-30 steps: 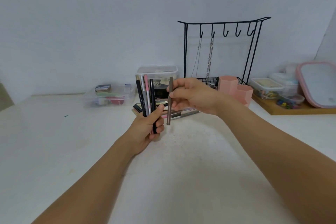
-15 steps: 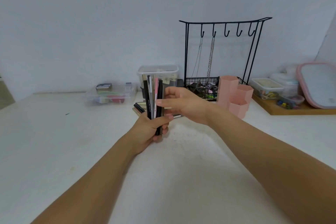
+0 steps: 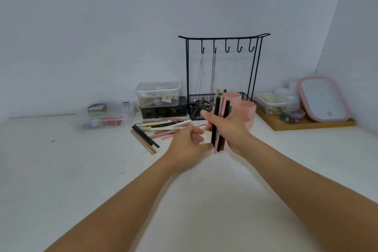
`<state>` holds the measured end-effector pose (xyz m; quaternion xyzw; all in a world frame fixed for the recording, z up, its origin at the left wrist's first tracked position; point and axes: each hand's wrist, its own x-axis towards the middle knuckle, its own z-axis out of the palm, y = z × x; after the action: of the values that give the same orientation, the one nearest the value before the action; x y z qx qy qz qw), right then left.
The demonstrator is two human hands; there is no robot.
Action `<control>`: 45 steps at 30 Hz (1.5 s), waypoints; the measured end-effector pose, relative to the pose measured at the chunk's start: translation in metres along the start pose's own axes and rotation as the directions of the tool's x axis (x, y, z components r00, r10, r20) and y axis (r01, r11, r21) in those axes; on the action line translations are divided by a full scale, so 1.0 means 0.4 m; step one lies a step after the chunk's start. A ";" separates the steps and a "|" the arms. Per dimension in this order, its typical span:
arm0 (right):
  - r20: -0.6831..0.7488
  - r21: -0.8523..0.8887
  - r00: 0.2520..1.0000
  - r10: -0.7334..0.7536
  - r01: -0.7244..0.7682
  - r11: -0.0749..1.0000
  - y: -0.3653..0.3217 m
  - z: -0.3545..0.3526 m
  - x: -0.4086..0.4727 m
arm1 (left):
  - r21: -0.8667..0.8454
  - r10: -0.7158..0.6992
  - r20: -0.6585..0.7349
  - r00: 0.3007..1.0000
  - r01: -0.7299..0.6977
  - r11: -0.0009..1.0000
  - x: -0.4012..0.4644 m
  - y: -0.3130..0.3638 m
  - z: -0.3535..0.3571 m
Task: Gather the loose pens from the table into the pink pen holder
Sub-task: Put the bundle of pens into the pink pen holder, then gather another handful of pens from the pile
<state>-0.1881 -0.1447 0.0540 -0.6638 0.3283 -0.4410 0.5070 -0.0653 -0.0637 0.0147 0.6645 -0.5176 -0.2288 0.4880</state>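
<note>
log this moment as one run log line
right hand: grips pen bundle upright | left hand: empty beside it | loose pens: on table | pink pen holder: behind bundle

— How is the camera set?
— I have one view only, worn on the head, wide-angle, looking forward and down across the white table (image 3: 61, 180) toward the back wall (image 3: 102, 26).
— How near?
— Both forearms run in from the bottom edge; the black hook stand (image 3: 224, 37) sits centre frame, farther back.
</note>
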 end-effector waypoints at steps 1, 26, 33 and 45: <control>-0.045 -0.026 0.999 0.015 -0.016 1.000 0.015 -0.035 0.003 | -0.034 -0.014 -0.020 1.000 0.013 0.999 0.011 0.008 0.011; -0.365 0.361 0.914 0.180 -0.039 0.932 0.009 -0.266 0.351 | -0.102 0.141 -0.018 0.990 -0.143 0.985 0.162 0.029 0.131; -0.218 0.118 0.939 0.265 -0.244 0.963 0.065 -0.247 0.321 | -0.094 0.132 -0.036 0.991 -0.135 0.986 0.145 0.012 0.103; -0.428 0.065 0.904 0.013 0.017 0.998 0.051 -0.260 0.275 | -0.081 0.124 -0.090 0.988 -0.131 0.988 0.130 0.011 0.015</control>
<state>-0.2398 -0.2872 0.0723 -0.5339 0.4159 -0.5873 0.4440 -0.0534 -0.1134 0.0265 0.6172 -0.5275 -0.1909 0.5517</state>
